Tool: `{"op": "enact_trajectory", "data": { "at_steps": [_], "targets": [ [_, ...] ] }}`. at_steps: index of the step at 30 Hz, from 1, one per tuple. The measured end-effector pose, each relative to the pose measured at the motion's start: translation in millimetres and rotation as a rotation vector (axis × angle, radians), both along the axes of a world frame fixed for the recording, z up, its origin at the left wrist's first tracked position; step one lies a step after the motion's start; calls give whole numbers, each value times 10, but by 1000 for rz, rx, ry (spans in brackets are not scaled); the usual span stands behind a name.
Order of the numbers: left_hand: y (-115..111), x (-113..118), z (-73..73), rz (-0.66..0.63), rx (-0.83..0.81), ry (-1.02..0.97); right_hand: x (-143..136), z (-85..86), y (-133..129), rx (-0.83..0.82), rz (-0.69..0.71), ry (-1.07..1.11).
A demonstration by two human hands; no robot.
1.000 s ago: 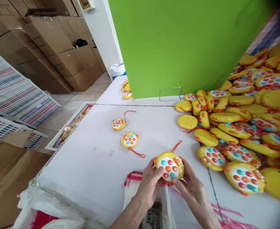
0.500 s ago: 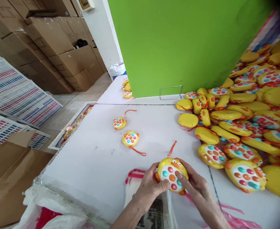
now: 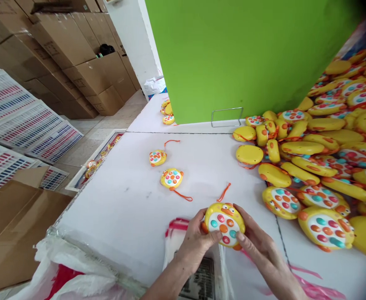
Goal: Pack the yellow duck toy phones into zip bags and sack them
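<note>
Between both hands I hold a yellow duck-shaped toy with coloured round buttons on a white belly and an orange cord loop at its top. My left hand grips its left side, thumb on the lower front. On the right side, my right hand is closed round it, its thumb at the lower right edge. Under my left wrist lie clear plastic bags with pink edges and a dark printed panel. Two similar toys, one farther off and one nearer, lie face up on the white table.
A large pile of the same toys covers the right side. Behind stands a green panel with a wire bracket at its foot. At left are cardboard boxes, stacked white crates and an open carton.
The view has shifted slightly. My right thumb has moved from the middle of the toy's buttons down to its lower right edge. Both hands still hold the toy.
</note>
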State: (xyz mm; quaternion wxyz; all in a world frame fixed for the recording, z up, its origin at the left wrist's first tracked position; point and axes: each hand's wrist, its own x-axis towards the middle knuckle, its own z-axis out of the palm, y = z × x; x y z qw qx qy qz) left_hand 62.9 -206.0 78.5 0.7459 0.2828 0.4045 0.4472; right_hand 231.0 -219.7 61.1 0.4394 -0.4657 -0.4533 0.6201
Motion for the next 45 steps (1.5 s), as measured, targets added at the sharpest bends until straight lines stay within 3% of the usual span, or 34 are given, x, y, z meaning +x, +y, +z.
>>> {"op": "enact_trajectory", "data": {
  "at_steps": [4,7,10,17,20,27,30,32,37,39,42,45],
  "targets": [
    [25,1,-21,-44,-101,70,18,36,6,-20,37,-211],
    [51,26,-41,27,-117,141,21,60,5,-24,62,-262],
    [68,49,-54,60,-119,172,8,52,8,-44,0,-277],
    [25,57,-81,20,-190,-34,-55,-74,51,-59,-57,-147],
    [-23,40,-63,6,-148,-35,-56,-128,65,-76,-66,-148],
    [-62,-49,60,-10,75,246,-86,-150,56,-75,-25,-172],
    [-57,-73,47,11,67,260,-92,-170,29,-62,-39,-180],
    [-47,-76,13,35,-4,237,-75,-201,5,-4,-26,-237],
    [20,-2,-56,154,-184,144,-75,-224,-10,444,38,-573],
    [43,26,-58,137,-190,81,-102,-185,12,549,69,-645],
    [28,-2,-31,85,-148,141,-107,-103,59,430,33,-601],
    [-22,-79,30,98,58,478,-55,-35,85,191,44,-474]
  ]
}}
